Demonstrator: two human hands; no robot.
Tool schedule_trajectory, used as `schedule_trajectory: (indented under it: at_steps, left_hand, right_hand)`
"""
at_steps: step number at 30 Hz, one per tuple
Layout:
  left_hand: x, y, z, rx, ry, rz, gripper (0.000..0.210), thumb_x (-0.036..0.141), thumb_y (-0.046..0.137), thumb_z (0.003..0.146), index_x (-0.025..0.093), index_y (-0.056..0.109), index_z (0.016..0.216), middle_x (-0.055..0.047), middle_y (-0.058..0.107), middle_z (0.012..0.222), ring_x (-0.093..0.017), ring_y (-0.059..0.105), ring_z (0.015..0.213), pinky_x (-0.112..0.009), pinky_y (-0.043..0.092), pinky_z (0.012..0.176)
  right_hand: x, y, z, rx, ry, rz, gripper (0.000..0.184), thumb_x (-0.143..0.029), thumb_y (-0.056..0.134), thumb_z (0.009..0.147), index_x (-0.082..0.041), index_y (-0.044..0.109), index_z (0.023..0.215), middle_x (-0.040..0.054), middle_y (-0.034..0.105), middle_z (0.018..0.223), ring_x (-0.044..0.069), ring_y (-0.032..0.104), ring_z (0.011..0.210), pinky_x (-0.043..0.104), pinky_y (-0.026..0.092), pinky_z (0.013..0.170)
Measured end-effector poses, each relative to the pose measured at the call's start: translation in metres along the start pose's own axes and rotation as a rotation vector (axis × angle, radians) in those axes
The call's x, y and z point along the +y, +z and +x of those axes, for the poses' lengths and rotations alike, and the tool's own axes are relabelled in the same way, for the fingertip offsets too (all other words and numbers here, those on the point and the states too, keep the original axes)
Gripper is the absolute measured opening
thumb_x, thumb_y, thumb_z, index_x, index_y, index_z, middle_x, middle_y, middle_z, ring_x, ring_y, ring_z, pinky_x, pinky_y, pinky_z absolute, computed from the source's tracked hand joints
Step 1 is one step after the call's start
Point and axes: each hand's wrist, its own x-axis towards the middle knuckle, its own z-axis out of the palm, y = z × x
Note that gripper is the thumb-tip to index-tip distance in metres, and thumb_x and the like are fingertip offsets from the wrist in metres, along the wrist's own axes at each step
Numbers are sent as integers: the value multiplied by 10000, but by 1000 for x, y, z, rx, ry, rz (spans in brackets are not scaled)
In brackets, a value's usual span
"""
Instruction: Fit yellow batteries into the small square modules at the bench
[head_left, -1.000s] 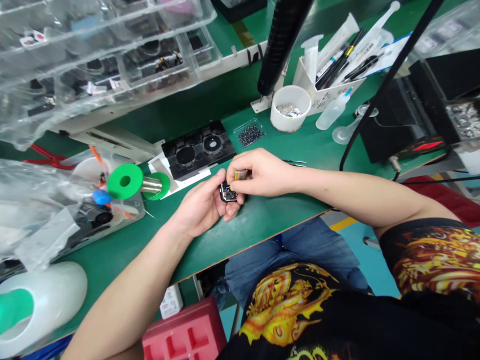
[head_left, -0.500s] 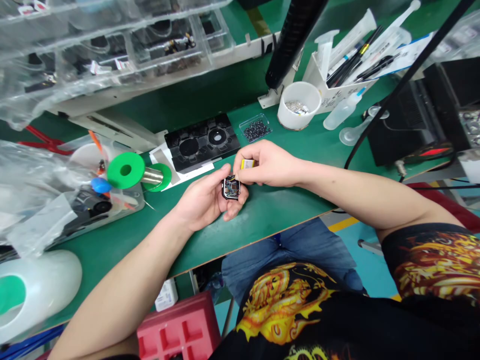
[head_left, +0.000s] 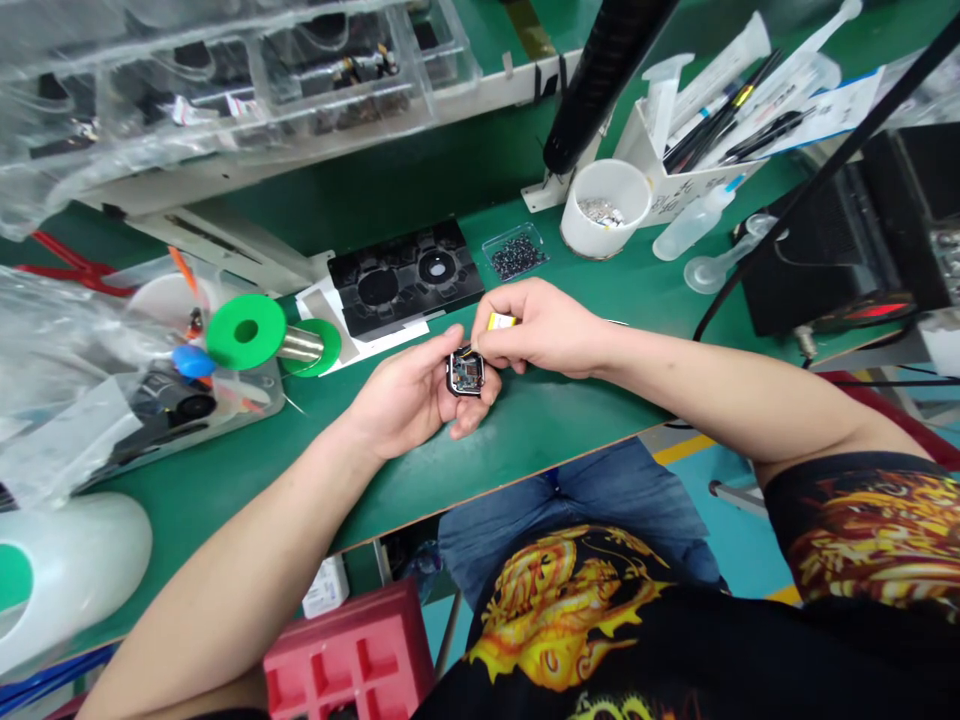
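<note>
Over the green bench, my left hand (head_left: pixel 411 392) is closed around an opened smartwatch case (head_left: pixel 466 373), its circuit board facing up. My right hand (head_left: pixel 536 328) pinches at the upper edge of the case with thumb and forefinger. A small silver battery with yellow edges (head_left: pixel 501 321) is tucked in the fingers of that hand. Thin wires seem to run between the battery and the case, though the fingertips cover most of them.
Behind the hands lie a black plate with round recesses (head_left: pixel 405 278) and a clear tray of tiny screws (head_left: pixel 517 255). A white cup (head_left: pixel 606 210) stands right of these. On the left are a solder spool (head_left: pixel 247 332) and a white cylinder (head_left: pixel 82 570). A black tube (head_left: pixel 600 90) hangs overhead.
The view has shifted slightly. Both hands keep their hold on the case and battery, and the battery's visible face has tilted a little within the right fingers.
</note>
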Motion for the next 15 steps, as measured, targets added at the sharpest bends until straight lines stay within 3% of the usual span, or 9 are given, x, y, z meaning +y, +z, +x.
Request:
schedule_trajectory:
  at_steps: [15]
  left_hand:
    - [0, 0, 0, -9, 8, -4, 469, 508, 536, 1101, 90, 716, 988, -144, 731, 800, -201, 636, 504, -291, 520, 459]
  right_hand:
    - [3, 3, 0, 47, -65, -27, 78, -108, 670, 767, -163, 615, 768, -46, 602, 603, 72, 481, 536, 187, 385, 507]
